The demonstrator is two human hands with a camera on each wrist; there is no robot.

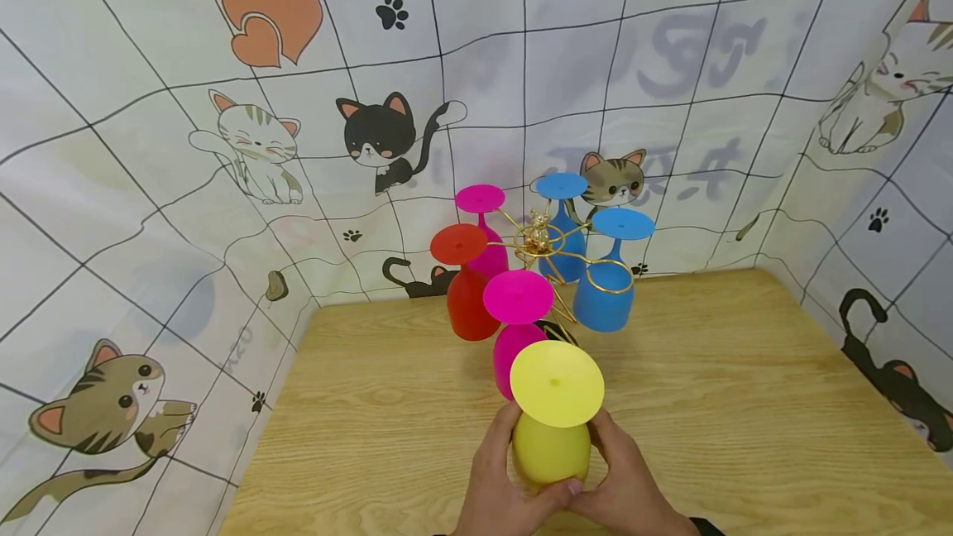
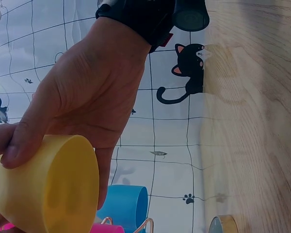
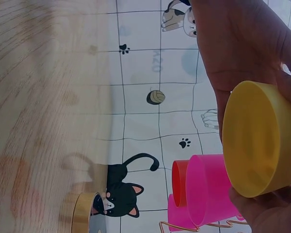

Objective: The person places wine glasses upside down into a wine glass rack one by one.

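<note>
Both hands hold a yellow plastic goblet (image 1: 553,449) upside down, its round foot on top. My left hand (image 1: 493,478) grips the bowl from the left and my right hand (image 1: 624,482) from the right, thumbs meeting on the near side. The goblet's open mouth points down at the table in both wrist views. Just beyond stands a gold wire rack (image 1: 563,241) with a small gold figure on top. Hung upside down around it are a near pink goblet (image 1: 518,298), a far pink goblet (image 1: 480,198), a red goblet (image 1: 472,304) and two blue goblets (image 1: 605,304).
A wooden table (image 1: 744,404) lies under everything. White cloth (image 1: 491,81) printed with black grid lines and cartoon cats hangs behind and along both sides. A low round gold-sided disc (image 3: 81,213) sits on the tabletop in the right wrist view.
</note>
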